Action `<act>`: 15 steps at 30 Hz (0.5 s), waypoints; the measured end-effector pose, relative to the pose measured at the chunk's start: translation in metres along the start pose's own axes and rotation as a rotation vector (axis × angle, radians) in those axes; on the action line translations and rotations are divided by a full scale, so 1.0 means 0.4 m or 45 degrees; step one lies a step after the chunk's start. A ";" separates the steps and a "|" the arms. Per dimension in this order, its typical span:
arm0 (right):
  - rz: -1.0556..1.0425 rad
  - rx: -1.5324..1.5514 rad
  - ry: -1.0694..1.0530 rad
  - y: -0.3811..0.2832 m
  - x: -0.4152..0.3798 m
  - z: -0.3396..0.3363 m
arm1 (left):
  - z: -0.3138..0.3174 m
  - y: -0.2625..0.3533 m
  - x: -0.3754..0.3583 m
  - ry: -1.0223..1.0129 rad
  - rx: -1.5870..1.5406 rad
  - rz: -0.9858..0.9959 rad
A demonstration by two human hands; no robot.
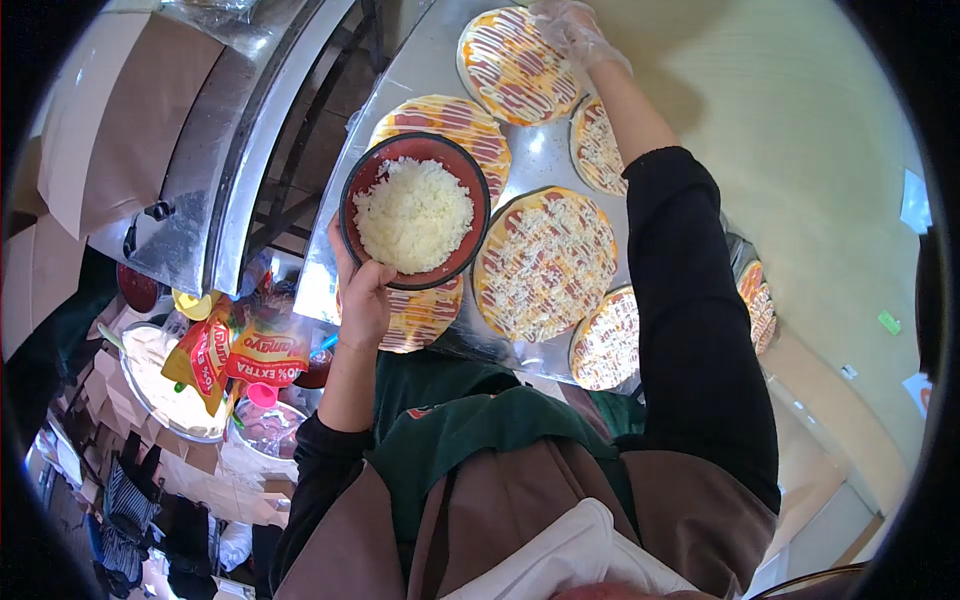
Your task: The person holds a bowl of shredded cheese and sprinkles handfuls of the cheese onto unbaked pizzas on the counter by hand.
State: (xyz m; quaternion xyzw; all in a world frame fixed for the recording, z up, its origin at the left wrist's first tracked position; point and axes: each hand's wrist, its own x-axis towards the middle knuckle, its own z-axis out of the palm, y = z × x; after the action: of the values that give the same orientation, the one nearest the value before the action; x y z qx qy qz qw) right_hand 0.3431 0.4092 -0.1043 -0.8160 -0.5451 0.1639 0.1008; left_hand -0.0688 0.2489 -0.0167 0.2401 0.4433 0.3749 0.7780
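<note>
My left hand (364, 300) is bare and grips the side of a dark-rimmed, reddish-brown bowl (480, 180). Grated white cheese (415, 215) is heaped inside it. The bowl hangs over two pizzas, one behind (440, 112) and one in front (420, 318), both striped with white sauce. At the top edge, my right hand (572, 32) wears a clear plastic glove and is over the right side of the far pizza (515, 70). The glove and the frame edge obscure its fingers. A pizza strewn with grated cheese (545, 265) lies between my arms.
More cheese-topped pizzas lie by my right arm, one near (608, 345) and one farther off (600, 150), on the metal table (535, 150). At left are a metal appliance (190, 190), red-and-yellow packets (265, 350) and a basin of creamy white stuff (160, 380). A pale wall (800, 150) rises at right.
</note>
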 end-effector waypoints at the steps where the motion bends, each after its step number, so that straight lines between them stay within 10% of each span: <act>1: 0.278 0.248 -0.107 -0.008 0.029 0.007 | 0.001 0.003 -0.002 -0.004 -0.022 -0.010; 6: 0.429 0.430 -0.184 -0.087 0.007 0.008 | -0.001 0.003 -0.010 -0.013 -0.010 -0.026; 11: -0.517 -0.197 -0.051 -0.109 -0.066 0.035 | 0.004 0.004 -0.018 -0.028 -0.037 -0.026; 15: -0.240 -0.015 -0.366 -0.134 -0.105 0.020 | -0.001 0.002 -0.022 -0.031 -0.030 -0.014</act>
State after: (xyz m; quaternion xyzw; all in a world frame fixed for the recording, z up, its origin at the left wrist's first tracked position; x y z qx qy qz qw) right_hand 0.2792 0.3912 -0.0868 -0.7299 -0.6290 0.2655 0.0319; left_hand -0.0723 0.2424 -0.0119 0.2331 0.4307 0.3726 0.7882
